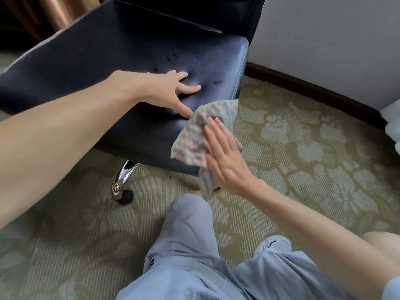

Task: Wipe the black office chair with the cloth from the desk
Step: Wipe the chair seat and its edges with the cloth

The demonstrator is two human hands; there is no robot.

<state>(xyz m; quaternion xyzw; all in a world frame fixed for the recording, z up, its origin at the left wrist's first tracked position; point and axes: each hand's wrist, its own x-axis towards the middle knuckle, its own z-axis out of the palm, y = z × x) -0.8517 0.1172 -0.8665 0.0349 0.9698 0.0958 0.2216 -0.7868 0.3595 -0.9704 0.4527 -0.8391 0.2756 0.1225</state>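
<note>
Patterned green carpet (303,148) lies under the black office chair (108,50); the left hand (160,92) rests flat and spread on the seat, probably steadying it; the right hand (225,156) presses the striped cloth (194,135) open-palmed against the seat's front corner, wiping.

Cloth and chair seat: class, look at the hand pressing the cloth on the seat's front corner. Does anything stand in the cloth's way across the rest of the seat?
Yes. The left hand rests spread on the chair seat, just beyond the cloth held flat under the right hand. Its thumb is right at the cloth's upper edge. Otherwise the seat looks bare.
</note>
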